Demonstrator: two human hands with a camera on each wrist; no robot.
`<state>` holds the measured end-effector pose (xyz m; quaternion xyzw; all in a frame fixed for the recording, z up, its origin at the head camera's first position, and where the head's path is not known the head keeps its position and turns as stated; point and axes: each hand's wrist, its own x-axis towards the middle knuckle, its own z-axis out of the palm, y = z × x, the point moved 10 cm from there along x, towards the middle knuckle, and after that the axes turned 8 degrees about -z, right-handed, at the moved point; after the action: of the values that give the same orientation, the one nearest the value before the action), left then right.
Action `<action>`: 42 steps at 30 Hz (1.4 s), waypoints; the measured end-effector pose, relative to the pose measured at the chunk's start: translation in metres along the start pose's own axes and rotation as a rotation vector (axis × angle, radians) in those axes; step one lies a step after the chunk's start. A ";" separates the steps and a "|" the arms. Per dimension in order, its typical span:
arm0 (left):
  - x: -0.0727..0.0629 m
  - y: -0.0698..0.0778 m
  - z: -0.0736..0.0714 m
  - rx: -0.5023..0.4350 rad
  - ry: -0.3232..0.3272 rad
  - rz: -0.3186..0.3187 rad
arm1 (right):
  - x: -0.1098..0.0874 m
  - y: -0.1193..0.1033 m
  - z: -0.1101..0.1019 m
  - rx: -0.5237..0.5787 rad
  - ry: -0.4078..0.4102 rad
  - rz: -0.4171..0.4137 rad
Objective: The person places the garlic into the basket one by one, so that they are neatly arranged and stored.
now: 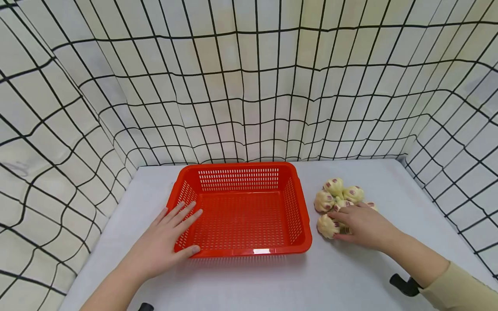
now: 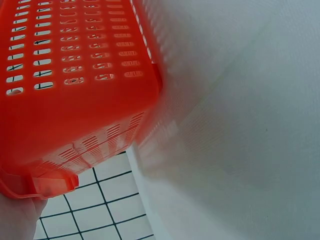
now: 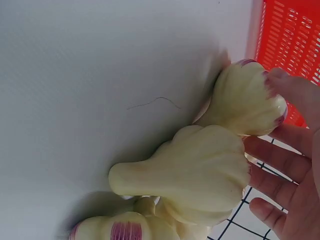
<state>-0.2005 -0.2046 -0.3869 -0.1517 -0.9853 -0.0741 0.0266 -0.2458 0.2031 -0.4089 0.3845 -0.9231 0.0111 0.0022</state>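
Note:
A red plastic basket point(image 1: 249, 252) with slotted walls stands on the white table. My left hand point(image 1: 165, 246) rests on its left rim, fingers spread and fairly straight; the left wrist view shows mostly the basket's outer wall point(image 2: 75, 115). To the right of the basket lies a cluster of cream garlic bulbs with purple patches, among them a rear bulb point(image 1: 333, 186). Over this cluster lies my right hand point(image 1: 367, 226), its thumb and forefinger on either side of the front garlic bulb point(image 3: 245, 97). A second bulb point(image 3: 195, 170) lies against it, near the other fingers.
A black grid net over pale sheeting point(image 1: 249, 86) rises behind the table and along both sides. White tabletop point(image 1: 249, 285) extends in front of the basket. Black straps point(image 1: 404, 285) show at the wrists.

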 end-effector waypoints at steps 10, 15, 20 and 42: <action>0.000 0.000 0.000 0.003 0.011 0.003 | 0.004 -0.003 0.004 0.066 0.001 0.007; 0.002 0.004 -0.001 0.003 0.020 0.017 | 0.004 -0.002 0.006 0.088 -0.023 0.039; 0.003 0.004 0.000 0.005 0.008 0.012 | 0.005 -0.004 0.008 0.091 -0.033 0.040; 0.001 0.002 -0.001 0.015 0.031 0.016 | 0.012 -0.015 0.007 0.048 -0.009 -0.063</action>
<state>-0.2007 -0.2031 -0.3856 -0.1582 -0.9840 -0.0688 0.0437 -0.2436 0.1839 -0.4159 0.4132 -0.9101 0.0313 -0.0107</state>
